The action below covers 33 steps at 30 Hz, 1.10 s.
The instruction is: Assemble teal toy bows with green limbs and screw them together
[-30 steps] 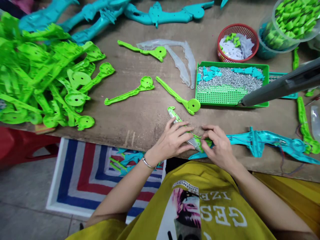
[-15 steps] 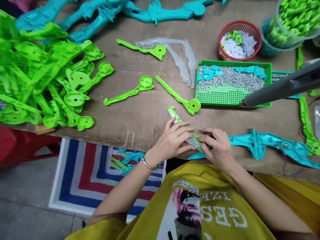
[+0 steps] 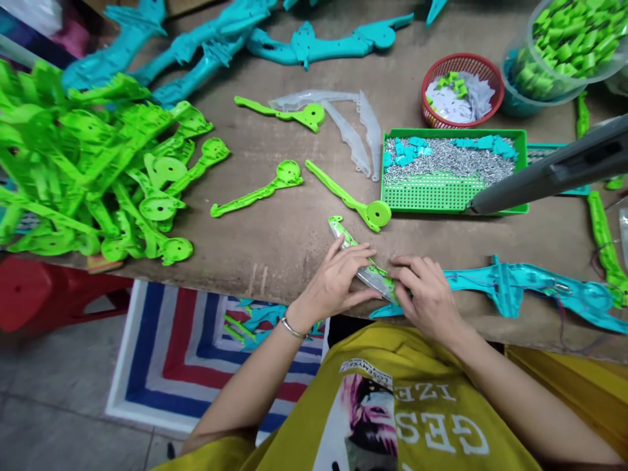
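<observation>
At the table's front edge, a green plastic arm with a clear plastic piece along it lies slanted under both hands. My left hand is closed around its middle, thumb on the near side and fingers over the far side. My right hand pinches at its near right end, where the fingertips hide what they touch. A blue plastic bow-shaped part lies beneath and to the right, partly covered by the right hand. Just beyond the hands rests a loose green arm with a round disc end.
A green basket of screws and blue pieces stands ahead, with a grey electric screwdriver hanging over it. Green arms are heaped at left. Clear pieces, a red basket and tubs of small parts sit farther back.
The view has shifted slightly, so the table's things appear a little lower. Both hands stay on the green arm; the right fingers have moved slightly at its near end.
</observation>
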Motion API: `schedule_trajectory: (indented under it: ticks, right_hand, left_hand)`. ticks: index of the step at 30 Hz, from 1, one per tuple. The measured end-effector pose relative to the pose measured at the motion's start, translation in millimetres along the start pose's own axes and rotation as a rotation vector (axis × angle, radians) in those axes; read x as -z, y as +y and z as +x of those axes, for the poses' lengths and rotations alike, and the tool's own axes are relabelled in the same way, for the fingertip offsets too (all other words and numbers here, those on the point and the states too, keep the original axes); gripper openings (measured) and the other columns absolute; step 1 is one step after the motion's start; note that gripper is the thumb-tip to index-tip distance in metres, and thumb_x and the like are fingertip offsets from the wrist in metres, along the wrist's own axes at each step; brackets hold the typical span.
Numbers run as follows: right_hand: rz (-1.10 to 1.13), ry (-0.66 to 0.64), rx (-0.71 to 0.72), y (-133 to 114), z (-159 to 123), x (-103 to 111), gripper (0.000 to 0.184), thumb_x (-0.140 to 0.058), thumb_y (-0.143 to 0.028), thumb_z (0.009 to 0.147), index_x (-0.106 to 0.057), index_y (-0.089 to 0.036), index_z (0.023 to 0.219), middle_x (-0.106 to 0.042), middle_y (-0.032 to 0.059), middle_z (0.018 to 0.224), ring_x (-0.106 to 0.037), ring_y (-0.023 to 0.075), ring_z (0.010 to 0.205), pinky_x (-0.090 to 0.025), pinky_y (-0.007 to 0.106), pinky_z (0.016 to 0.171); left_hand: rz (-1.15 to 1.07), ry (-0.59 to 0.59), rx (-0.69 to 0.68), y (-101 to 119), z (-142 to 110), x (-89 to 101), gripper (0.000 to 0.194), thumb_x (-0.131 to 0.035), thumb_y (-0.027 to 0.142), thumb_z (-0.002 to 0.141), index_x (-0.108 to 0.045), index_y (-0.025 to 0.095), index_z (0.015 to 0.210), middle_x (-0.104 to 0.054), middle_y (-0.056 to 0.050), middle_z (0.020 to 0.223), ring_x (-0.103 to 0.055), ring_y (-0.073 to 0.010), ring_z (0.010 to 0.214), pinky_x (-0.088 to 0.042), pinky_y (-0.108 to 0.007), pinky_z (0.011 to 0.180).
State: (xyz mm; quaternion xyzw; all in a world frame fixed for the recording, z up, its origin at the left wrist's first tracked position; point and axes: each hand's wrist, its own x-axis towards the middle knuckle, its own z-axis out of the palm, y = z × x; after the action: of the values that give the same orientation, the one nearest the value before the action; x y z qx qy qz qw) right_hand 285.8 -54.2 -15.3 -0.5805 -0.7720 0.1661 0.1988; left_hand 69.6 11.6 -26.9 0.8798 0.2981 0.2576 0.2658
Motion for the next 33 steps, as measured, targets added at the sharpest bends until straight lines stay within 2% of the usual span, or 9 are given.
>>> schedule_trajectory:
  ticks: [5,9,15,19,23,28,33]
  right_hand:
    - [0.038,0.047,-0.076,2,1,-4,0.022,-0.053,-0.017,0.09,-0.051,-0.021,0.111,-0.068,0.0108,0.106,-0.06,0.0279,0.095,-0.04,0.041,0.078]
    - [0.05,0.038,-0.09,3,0,-5,0.022,-0.053,-0.02,0.091,-0.05,-0.02,0.112,-0.067,0.0129,0.109,-0.061,0.0295,0.099,-0.042,0.042,0.08]
    - [0.192,-0.005,-0.023,10,-6,12,0.036,-0.058,-0.019,0.083,-0.048,-0.02,0.118,-0.064,0.0141,0.119,-0.06,0.0305,0.111,-0.044,0.045,0.091]
    - [0.241,0.039,-0.078,19,-12,23,0.039,-0.054,-0.012,0.078,-0.05,-0.022,0.115,-0.066,0.0116,0.114,-0.062,0.0294,0.107,-0.046,0.045,0.092]
    - [0.257,0.035,-0.121,27,-13,30,0.035,-0.056,-0.011,0.077,-0.053,-0.023,0.11,-0.067,0.0098,0.111,-0.062,0.0289,0.104,-0.047,0.045,0.092]
    - [0.224,-0.082,-0.082,36,-14,43,0.03,-0.061,-0.012,0.078,-0.056,-0.023,0.105,-0.066,0.0093,0.116,-0.06,0.0293,0.108,-0.045,0.047,0.094]
    - [0.191,-0.116,-0.034,43,-14,42,0.008,-0.062,-0.018,0.087,-0.062,-0.022,0.094,-0.068,0.0086,0.113,-0.061,0.0268,0.104,-0.044,0.046,0.091]
  left_hand:
    - [0.12,0.015,-0.033,16,-1,-4.5,0.042,-0.071,0.047,0.086,-0.06,0.022,0.118,-0.067,-0.012,0.131,-0.05,-0.0297,0.138,-0.028,-0.059,0.12]
    - [0.275,-0.03,-0.079,31,-4,-14.8,0.031,-0.065,0.044,0.091,-0.066,0.022,0.113,-0.07,-0.009,0.126,-0.055,-0.031,0.132,-0.025,-0.063,0.121]
    - [0.278,-0.066,-0.049,34,-3,-20.5,0.031,-0.063,0.043,0.092,-0.068,0.022,0.115,-0.072,-0.01,0.121,-0.059,-0.0294,0.126,-0.025,-0.064,0.12]
    - [0.261,-0.064,-0.041,34,-2,-18.9,0.033,-0.063,0.044,0.093,-0.067,0.021,0.116,-0.071,-0.009,0.123,-0.059,-0.0292,0.126,-0.027,-0.062,0.12]
    - [0.265,-0.077,-0.037,36,0,-17.3,0.034,-0.061,0.044,0.094,-0.066,0.019,0.116,-0.071,-0.01,0.124,-0.059,-0.0299,0.125,-0.029,-0.062,0.119]
    - [0.229,-0.097,-0.019,38,2,-15.2,0.034,-0.062,0.041,0.093,-0.065,0.018,0.118,-0.07,-0.011,0.124,-0.058,-0.0303,0.126,-0.03,-0.062,0.119]
    - [0.235,-0.099,-0.012,39,2,-14.9,0.032,-0.06,0.042,0.094,-0.065,0.019,0.117,-0.07,-0.01,0.124,-0.059,-0.0301,0.126,-0.031,-0.061,0.118]
